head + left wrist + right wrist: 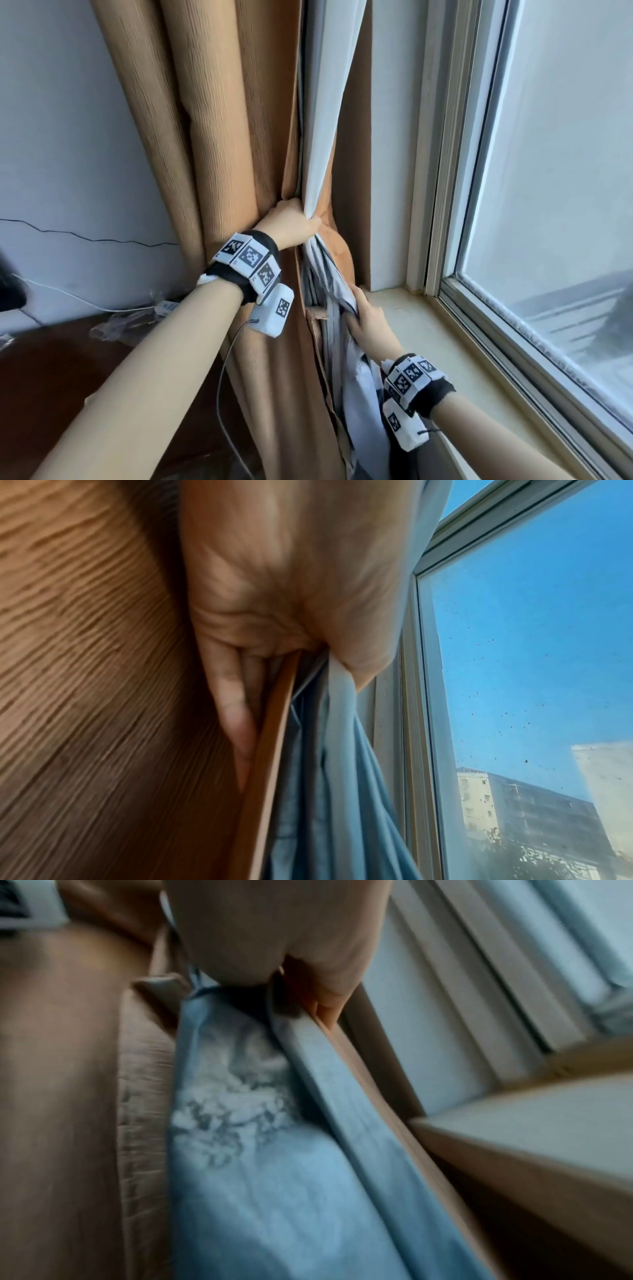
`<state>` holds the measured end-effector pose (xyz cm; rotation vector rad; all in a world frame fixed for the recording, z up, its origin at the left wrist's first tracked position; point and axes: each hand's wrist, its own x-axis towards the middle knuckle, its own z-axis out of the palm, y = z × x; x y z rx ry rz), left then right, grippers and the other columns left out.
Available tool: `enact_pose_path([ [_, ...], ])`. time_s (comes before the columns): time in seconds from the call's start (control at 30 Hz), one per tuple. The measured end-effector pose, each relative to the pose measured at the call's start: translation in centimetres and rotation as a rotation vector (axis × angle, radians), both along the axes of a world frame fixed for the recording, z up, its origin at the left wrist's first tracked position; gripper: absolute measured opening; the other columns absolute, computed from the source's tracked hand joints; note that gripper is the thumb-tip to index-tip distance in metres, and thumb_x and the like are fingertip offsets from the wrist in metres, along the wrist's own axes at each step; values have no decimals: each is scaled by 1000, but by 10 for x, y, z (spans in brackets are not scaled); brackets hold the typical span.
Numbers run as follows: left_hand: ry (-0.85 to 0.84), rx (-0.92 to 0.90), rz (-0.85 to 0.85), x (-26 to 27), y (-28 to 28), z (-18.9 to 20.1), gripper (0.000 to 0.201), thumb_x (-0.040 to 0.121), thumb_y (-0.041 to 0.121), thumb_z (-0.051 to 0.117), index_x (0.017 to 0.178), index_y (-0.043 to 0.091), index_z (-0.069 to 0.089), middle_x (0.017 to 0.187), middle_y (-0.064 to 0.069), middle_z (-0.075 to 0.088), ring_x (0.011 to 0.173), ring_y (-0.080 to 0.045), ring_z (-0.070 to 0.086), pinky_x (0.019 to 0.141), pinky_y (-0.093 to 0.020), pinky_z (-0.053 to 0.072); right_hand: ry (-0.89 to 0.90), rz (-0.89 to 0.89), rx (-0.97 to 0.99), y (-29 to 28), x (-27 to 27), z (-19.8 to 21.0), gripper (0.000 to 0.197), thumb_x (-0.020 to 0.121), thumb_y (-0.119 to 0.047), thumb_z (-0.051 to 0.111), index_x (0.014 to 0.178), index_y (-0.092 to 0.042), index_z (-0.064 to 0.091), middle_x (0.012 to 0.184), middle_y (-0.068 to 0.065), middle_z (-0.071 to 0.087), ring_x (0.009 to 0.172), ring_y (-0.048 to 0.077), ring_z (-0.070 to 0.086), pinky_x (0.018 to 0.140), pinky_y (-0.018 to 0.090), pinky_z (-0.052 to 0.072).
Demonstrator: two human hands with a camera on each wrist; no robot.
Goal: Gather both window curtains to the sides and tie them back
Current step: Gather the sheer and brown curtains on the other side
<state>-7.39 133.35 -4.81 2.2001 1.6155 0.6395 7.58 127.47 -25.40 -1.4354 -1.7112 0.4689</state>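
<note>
A tan ribbed curtain [212, 137] with a pale grey-blue lining [325, 102] hangs bunched at the left side of the window. My left hand [291, 222] grips the gathered folds at mid height; in the left wrist view its fingers [236, 696] curl round the tan edge [274, 723] and the lining [329, 750]. Lower down, my right hand [366, 322] pinches a fold of the lining just beside the sill; the blurred right wrist view shows its fingers [325, 999] on the lining's edge [308, 1096]. A short tan strap end [317, 313] sticks out between the folds.
The window sill [445, 335] runs to the right under the window frame [455, 171] and glass [565, 171]. A white wall [68, 137] lies to the left, with cables and a power strip [164, 306] on a dark wooden surface [85, 359] below.
</note>
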Motion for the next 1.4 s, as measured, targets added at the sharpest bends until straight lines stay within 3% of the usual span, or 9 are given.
enact_pose_path([
  [0.1,-2,14,18,-3,2,-2,48,74,44,45,110,15,60,115,-15,63,100,-35,62,87,-40,54,303,86,-141,-7,14,-20,33,94,-35,60,126,-27,54,104,-11,68,94,-3,64,81,24,48],
  [0.2,10,25,27,-4,6,-4,41,81,40,48,111,16,61,116,-14,63,103,-33,60,90,-34,50,417,164,-177,-6,22,-34,48,87,-46,64,131,-30,51,126,-2,64,120,4,57,101,29,48],
  [0.27,12,29,22,-3,6,-3,38,82,40,48,108,17,61,115,-13,63,103,-33,60,89,-33,49,260,130,-149,-4,24,-39,48,90,-42,63,135,-35,46,127,-4,63,119,2,56,103,29,46],
  [0.4,10,20,-8,1,3,-5,33,72,44,43,89,19,56,107,-13,65,97,-33,62,86,-34,50,15,-4,-186,8,14,-47,73,80,-29,62,142,-37,26,104,3,69,86,20,66,81,36,53],
  [0.5,13,21,-2,0,5,-7,31,73,43,45,89,19,55,106,-13,65,96,-33,62,83,-33,49,-52,-147,-202,30,7,-58,49,76,-14,55,122,-22,41,93,15,69,86,40,64,72,44,53],
  [0.77,21,86,63,-12,15,-8,18,83,35,50,90,19,55,108,-15,65,96,-35,61,78,-29,46,-407,-605,-10,46,41,-40,24,81,-3,52,104,-8,48,83,12,65,68,35,65,51,33,39],
  [0.9,7,111,74,-2,11,-8,34,85,33,51,111,14,62,115,-14,64,102,-34,61,89,-34,50,-380,-585,1,39,19,-62,51,87,-6,54,135,-12,38,96,9,60,70,31,65,49,32,39],
  [1.13,28,163,104,17,1,-13,39,89,33,50,118,9,58,123,-19,59,112,-39,56,91,-34,45,-403,-518,-384,37,-21,-108,86,91,-7,47,153,-16,-12,119,13,52,98,30,60,74,38,52],
  [1.4,25,184,111,8,5,-12,39,89,35,51,116,8,60,119,-19,62,109,-39,58,90,-37,47,-162,-129,-839,31,18,-76,88,80,-33,68,150,-18,18,146,13,37,132,31,41,110,43,36],
])
